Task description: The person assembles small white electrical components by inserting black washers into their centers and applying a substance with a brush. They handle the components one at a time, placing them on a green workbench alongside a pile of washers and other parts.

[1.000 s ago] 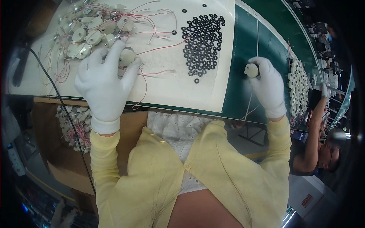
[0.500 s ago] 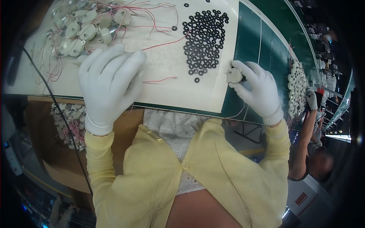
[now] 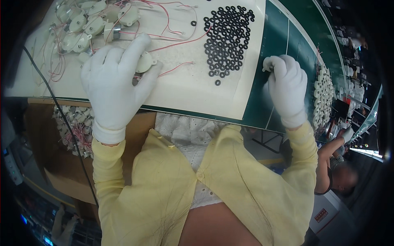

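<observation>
My gloved left hand (image 3: 113, 84) is over the white work surface, its thumb and forefinger around a round cream-coloured motor (image 3: 145, 62) with red and white leads. My right hand (image 3: 287, 90), also in a white glove, is above the green part of the table, fingers curled in. A small edge of a motor (image 3: 267, 68) shows at its fingertips; the rest is hidden by the glove. Between the hands lies a spread of small black rubber rings (image 3: 225, 43). Beyond my left hand is a pile of similar motors (image 3: 92, 24) with tangled leads.
Rows of motors (image 3: 323, 96) stand on the green surface (image 3: 283, 37) at the far right. Below the table's left edge is a cardboard box (image 3: 74, 174) with more motors. A black cable (image 3: 53, 96) crosses the left side. Another person (image 3: 328, 168) is at the right.
My right hand has turned and curled its fingers, so the motor it showed is now mostly hidden. My left forefinger has lifted away from the thumb, baring the motor between them.
</observation>
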Tool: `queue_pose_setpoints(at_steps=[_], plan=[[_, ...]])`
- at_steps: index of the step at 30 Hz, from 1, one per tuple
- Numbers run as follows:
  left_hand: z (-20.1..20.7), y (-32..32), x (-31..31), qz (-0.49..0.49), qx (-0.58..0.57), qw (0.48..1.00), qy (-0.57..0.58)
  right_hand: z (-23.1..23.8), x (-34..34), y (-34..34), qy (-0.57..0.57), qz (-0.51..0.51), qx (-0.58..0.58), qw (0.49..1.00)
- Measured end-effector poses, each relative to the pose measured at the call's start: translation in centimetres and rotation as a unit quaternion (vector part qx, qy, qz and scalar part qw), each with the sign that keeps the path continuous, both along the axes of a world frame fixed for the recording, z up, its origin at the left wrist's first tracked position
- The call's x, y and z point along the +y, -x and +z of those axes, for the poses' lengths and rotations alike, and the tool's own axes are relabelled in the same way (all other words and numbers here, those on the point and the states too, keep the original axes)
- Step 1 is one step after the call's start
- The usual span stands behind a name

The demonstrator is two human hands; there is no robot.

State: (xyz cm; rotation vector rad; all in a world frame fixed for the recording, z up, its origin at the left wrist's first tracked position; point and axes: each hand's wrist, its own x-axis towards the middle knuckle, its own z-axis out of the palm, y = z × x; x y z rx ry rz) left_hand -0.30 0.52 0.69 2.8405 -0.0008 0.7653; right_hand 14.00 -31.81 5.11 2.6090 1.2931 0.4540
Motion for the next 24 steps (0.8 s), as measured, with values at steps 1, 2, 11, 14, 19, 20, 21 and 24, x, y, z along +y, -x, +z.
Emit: queue_pose_setpoints(at_steps=[1, 2, 11, 14, 19, 20, 21, 24], plan=[[0.0, 0.0, 0.0, -0.003, 0.001, 1.0, 0.004, 0.6, 0.2, 0.5, -0.018, -0.002, 0.053, 0.998], [0.0, 0.1, 0.1, -0.004, 0.003, 1.0, 0.007, 1.6, 0.6, 0.9, -0.037, -0.003, 0.105, 0.994], [-0.2, 0.0, 0.5, -0.024, -0.009, 0.999, 0.029, 0.0, 0.1, -1.1, -0.142, -0.088, 0.309, 0.936], [-0.5, -0.1, 0.6, -0.033, -0.018, 0.999, 0.026, -0.5, 0.2, -0.5, -0.238, -0.113, 0.491, 0.83], [-0.5, 0.0, 0.7, -0.032, -0.022, 0.999, 0.021, -0.2, 0.7, 0.0, -0.292, -0.08, 0.56, 0.771], [-0.5, 0.0, 0.8, -0.033, -0.024, 0.999, 0.022, -0.2, 0.7, 0.0, -0.29, -0.083, 0.564, 0.769], [-0.5, 0.0, 0.8, -0.034, -0.025, 0.999, 0.023, -0.1, 0.6, -0.1, -0.288, -0.086, 0.568, 0.766], [-0.6, 0.0, 0.8, -0.038, -0.026, 0.999, 0.027, -0.3, 0.9, -0.1, -0.284, -0.061, 0.542, 0.789]])
